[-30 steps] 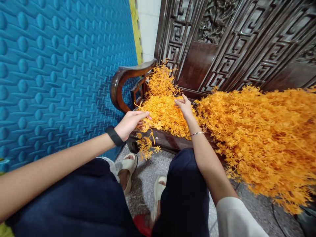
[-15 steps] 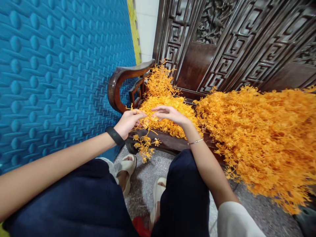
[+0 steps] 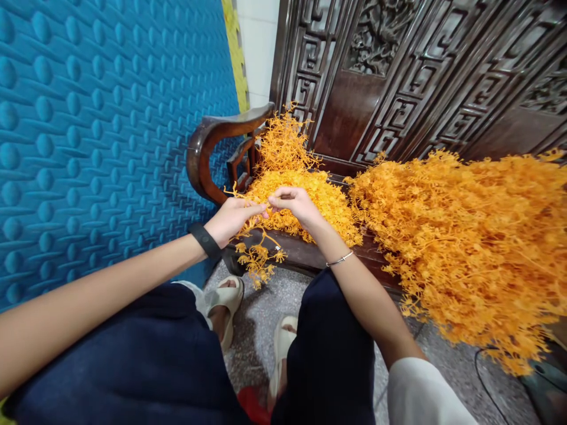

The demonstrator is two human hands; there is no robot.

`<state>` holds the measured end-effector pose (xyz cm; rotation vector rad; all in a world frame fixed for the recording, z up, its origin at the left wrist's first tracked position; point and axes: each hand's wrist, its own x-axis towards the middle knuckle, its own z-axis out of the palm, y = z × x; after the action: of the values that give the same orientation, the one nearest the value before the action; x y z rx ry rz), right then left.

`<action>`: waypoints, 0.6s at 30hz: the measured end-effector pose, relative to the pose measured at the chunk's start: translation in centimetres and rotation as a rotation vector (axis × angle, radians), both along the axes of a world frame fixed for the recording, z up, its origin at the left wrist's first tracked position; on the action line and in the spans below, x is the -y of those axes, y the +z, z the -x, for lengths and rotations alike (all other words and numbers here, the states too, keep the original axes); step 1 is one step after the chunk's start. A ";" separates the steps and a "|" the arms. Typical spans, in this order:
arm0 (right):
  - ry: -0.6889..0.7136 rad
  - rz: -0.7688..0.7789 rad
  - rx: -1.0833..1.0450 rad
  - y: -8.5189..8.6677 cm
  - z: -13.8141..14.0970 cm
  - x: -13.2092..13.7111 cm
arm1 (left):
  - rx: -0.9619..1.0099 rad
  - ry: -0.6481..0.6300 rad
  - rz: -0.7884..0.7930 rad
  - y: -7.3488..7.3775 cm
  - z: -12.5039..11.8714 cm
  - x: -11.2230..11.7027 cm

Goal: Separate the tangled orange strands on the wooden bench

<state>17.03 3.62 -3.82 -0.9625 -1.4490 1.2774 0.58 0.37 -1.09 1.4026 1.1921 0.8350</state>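
Observation:
My left hand [image 3: 239,217] is closed on an orange artificial flower sprig [image 3: 257,260], whose small blossoms hang below the fingers over the bench edge. Thumb and forefinger of my right hand [image 3: 296,203] pinch together right at the left fingertips, on a bit of orange plant too small to make out well. Behind both hands lies a pile of the same orange sprigs [image 3: 312,180] on the dark wooden bench seat [image 3: 305,255]. A looser heap of thin orange stems [image 3: 283,141] rests against the armrest.
A much larger mass of orange sprigs [image 3: 469,236] spreads over the bench to the right and overhangs its front. The curved armrest [image 3: 199,147] stands beside a blue textured foam mat [image 3: 110,130]. Carved wooden panels [image 3: 349,112] form the back. A dark cable [image 3: 485,383] lies on the floor.
My right hand has moved slightly left and down, from loosely spread fingers to a pinch meeting the left fingertips. The left hand keeps hold of the sprig.

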 end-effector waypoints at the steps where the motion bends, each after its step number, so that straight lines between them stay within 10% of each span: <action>1: -0.035 0.011 -0.008 0.0 0.2 0.0 | -0.003 0.003 -0.009 0.0 0.0 -0.1; 18: -0.764 -0.203 0.090 -2.0 5.5 -3.5 | 0.352 0.245 0.235 0.3 -1.8 -1.9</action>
<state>11.55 7.14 -5.82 -1.2739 -1.0746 0.5230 2.34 2.25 -0.75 0.8872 1.1553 1.0274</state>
